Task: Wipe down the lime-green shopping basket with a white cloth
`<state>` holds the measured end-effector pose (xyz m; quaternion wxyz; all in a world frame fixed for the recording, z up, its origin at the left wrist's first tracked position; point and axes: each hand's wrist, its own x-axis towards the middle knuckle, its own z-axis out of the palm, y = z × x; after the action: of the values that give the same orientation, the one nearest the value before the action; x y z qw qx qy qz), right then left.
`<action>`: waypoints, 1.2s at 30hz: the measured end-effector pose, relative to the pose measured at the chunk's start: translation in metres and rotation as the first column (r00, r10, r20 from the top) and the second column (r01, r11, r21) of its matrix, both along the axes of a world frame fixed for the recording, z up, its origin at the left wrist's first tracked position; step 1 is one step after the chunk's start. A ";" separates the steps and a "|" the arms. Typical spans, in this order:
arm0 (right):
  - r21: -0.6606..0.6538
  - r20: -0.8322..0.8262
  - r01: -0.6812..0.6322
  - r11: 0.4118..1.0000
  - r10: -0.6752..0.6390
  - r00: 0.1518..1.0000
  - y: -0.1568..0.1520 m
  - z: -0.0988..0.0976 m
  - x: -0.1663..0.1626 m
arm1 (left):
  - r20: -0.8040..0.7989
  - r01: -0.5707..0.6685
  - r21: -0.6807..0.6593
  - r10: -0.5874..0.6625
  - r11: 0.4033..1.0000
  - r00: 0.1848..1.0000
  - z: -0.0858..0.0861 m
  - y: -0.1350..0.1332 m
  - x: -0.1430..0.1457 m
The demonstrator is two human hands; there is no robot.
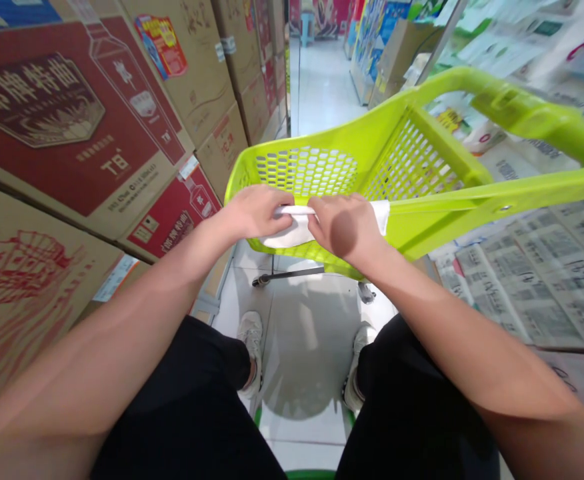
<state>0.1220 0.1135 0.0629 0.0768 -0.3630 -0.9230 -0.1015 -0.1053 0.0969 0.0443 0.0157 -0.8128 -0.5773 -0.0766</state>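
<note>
From my remote seat I see the left hand (258,212) pinch a white cloth (297,230) between thumb and fingers, the right hand (346,223) curled closed on it — all at the lime-green cart's (452,200) near rim (stacked cartons (47,100) stand left).

the left hand (261,208) and the right hand (345,223) both pinch a white cloth (293,231) at the near rim of a green shopping cart (412,230). the cart has little holes and a thick handle (527,113). big liquor boxes (67,153) are stacked on the left, and wrapped packs (537,267) are piled on the right. two white shoes (251,333) stand on the shiny tile floor (305,320).
</note>
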 end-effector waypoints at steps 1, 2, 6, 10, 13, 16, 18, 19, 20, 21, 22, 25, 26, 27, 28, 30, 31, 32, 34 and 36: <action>-0.001 -0.003 -0.003 1.000 0.003 1.000 0.000 0.001 0.004 | 0.003 0.010 0.009 -0.010 1.000 1.000 0.002 0.000 0.007; -0.002 -0.005 0.000 1.000 0.000 1.000 0.000 0.002 0.008 | 0.009 0.020 0.020 -0.020 1.000 1.000 0.004 0.001 0.014; 0.000 0.016 0.052 0.999 -0.052 0.999 0.003 0.010 0.031 | 0.039 0.055 0.025 -0.056 0.998 0.998 0.010 0.002 0.043; 0.023 0.074 0.114 0.993 -0.115 0.991 0.017 0.019 0.064 | 0.049 0.056 0.001 -0.056 0.998 0.997 0.010 0.003 0.053; 0.052 0.098 0.165 0.985 -0.169 0.981 0.034 0.022 0.092 | -0.028 0.037 -0.094 -0.039 0.995 0.999 0.006 0.005 0.049; 0.082 0.105 0.155 0.984 -0.163 0.981 0.044 0.021 0.108 | -0.055 0.041 -0.197 -0.053 0.980 0.997 -0.001 0.006 0.048; 0.061 0.099 0.107 0.992 -0.113 0.989 0.041 0.016 0.105 | -0.008 0.071 -0.183 -0.073 0.981 0.997 -0.006 0.007 0.051; 0.041 0.092 0.079 0.996 -0.083 0.992 0.037 0.013 0.100 | 0.017 0.084 -0.166 -0.082 0.983 0.996 -0.009 0.007 0.053; 0.022 0.080 0.053 0.998 -0.054 0.995 0.032 0.008 0.092 | 0.033 0.093 -0.155 -0.089 0.983 0.995 -0.011 0.008 0.055; 0.009 0.067 0.026 1.000 -0.026 0.997 0.026 0.003 0.083 | 0.041 0.093 -0.151 -0.088 0.984 0.995 -0.013 0.008 0.056; 0.003 0.053 -0.001 1.000 0.001 0.999 0.020 -0.002 0.073 | 0.045 0.079 -0.146 -0.073 0.986 0.996 -0.014 0.008 0.057; 0.019 0.018 -0.064 0.998 0.063 0.998 0.011 -0.013 0.051 | 0.074 0.023 -0.141 -0.013 0.990 0.997 -0.015 0.010 0.054; 0.026 0.012 -0.068 0.997 0.068 0.998 0.012 -0.014 0.048 | 0.086 0.016 -0.146 -0.003 0.989 0.996 -0.014 0.010 0.051; 0.030 0.009 -0.061 0.998 0.061 0.998 0.015 -0.014 0.048 | 0.092 0.008 -0.155 0.006 0.988 0.996 -0.013 0.010 0.049; 0.033 0.008 -0.043 0.999 0.043 0.999 0.020 -0.013 0.052 | 0.091 -0.002 -0.167 0.017 0.986 0.996 -0.012 0.010 0.046; 0.045 0.000 0.035 0.998 -0.035 0.999 0.034 -0.007 0.068 | 0.074 -0.032 -0.182 0.046 0.983 0.996 -0.010 0.011 0.041; 0.061 -0.012 0.089 0.994 -0.089 0.996 0.042 -0.003 0.080 | 0.066 -0.044 -0.187 0.057 0.981 0.996 -0.009 0.011 0.039; 0.085 -0.031 0.152 0.985 -0.150 0.988 0.050 0.002 0.093 | 0.062 -0.049 -0.192 0.062 0.980 0.996 -0.008 0.011 0.037; 0.145 -0.084 0.271 0.951 -0.261 0.962 0.064 0.010 0.117 | 0.063 -0.037 -0.196 0.050 0.980 0.997 -0.007 0.010 0.036; 0.196 -0.130 0.345 0.918 -0.324 0.937 0.071 0.013 0.131 | 0.060 -0.016 -0.186 0.027 0.982 0.998 -0.008 0.010 0.036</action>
<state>0.2530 0.1846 0.0760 0.1410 -0.5094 -0.8261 -0.1953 -0.0693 0.1067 0.0363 -0.0772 -0.8016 -0.5909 -0.0477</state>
